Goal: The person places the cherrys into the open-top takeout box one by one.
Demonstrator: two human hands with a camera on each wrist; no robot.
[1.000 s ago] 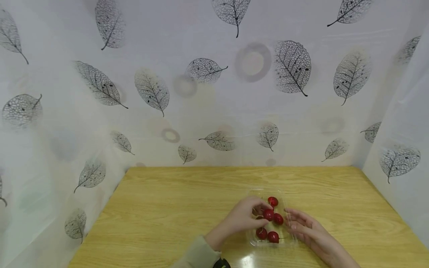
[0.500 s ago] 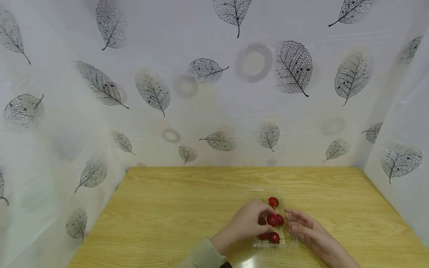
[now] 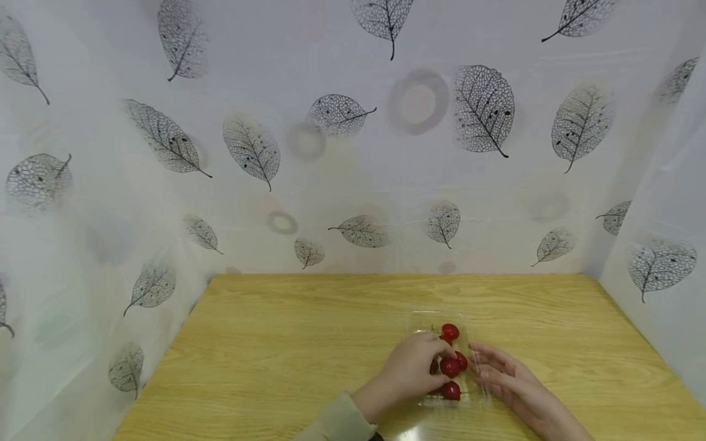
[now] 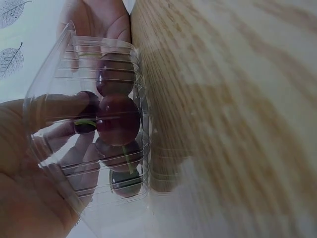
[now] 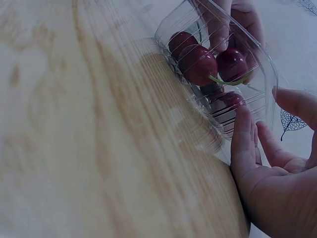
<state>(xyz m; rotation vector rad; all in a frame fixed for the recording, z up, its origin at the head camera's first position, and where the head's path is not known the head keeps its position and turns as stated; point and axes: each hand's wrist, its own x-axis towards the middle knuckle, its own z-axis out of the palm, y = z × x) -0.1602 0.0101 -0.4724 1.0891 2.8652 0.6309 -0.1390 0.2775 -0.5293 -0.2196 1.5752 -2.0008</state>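
Toward the right of the table, a clear plastic container (image 4: 106, 41) with ribbed sides stands with several dark red cherries in it. My left hand (image 3: 410, 369) reaches in from the left and pinches one cherry (image 3: 449, 367) between thumb and fingers. In the right wrist view, that cherry (image 5: 232, 65) has a green stem and sits among the others. Another cherry (image 3: 450, 331) lies at the container's far end, and one more (image 3: 451, 391) at its near end. My right hand (image 3: 515, 389) rests its fairly straight fingers against the container's right outer side, holding nothing in its grasp.
The wood-grain table (image 3: 287, 343) stretches left, right and behind the container. A pale curtain (image 3: 353, 184) printed with dark leaves encloses the back and both sides. A light green sleeve (image 3: 339, 422) covers my left forearm.
My left hand has moved slightly right and toward me within the container, carrying the pinched cherry along. My right hand stays in place against the container's side.
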